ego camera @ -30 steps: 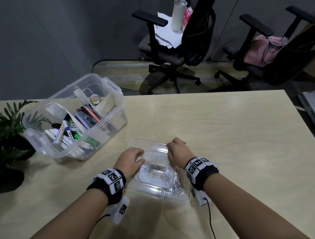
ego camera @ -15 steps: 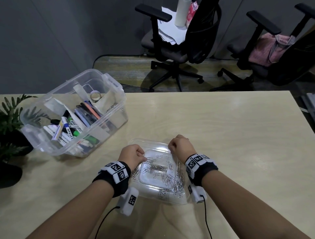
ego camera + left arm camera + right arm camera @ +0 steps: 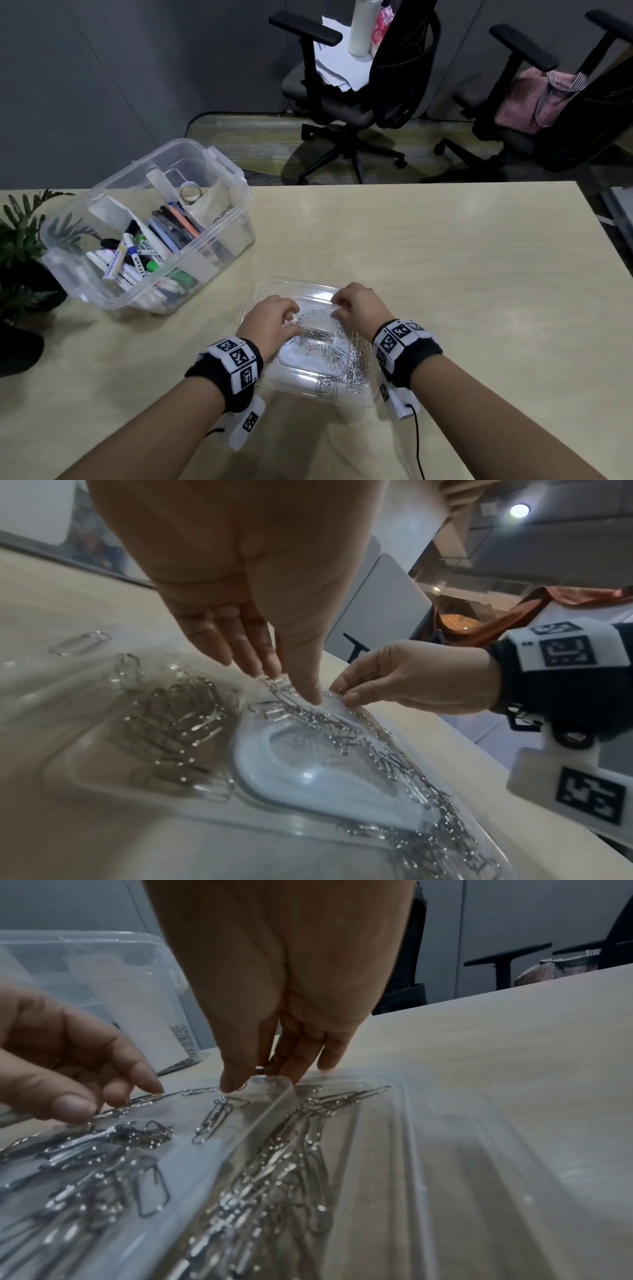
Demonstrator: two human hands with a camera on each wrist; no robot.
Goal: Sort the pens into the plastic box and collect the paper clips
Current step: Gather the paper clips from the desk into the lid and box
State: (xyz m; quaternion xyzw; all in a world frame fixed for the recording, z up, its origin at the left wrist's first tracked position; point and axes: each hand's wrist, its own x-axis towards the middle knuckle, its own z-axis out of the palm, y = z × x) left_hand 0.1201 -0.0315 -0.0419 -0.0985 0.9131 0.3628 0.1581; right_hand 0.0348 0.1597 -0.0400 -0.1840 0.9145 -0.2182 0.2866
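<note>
Head view: both hands, left hand (image 3: 274, 320) and right hand (image 3: 356, 310), pinch paper clips (image 3: 329, 346) beneath them.

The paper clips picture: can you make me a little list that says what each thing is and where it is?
paper clips: silvery pile, spread on the clear lid
clear lid: flat on the table, near the person
left hand: fingers curled, pinching at clips
right hand: fingertips pinching a clip at the lid's far edge
plastic box: open, on the left, apart from the lid
pens: already inside the box
plant: left edge of the table
</note>
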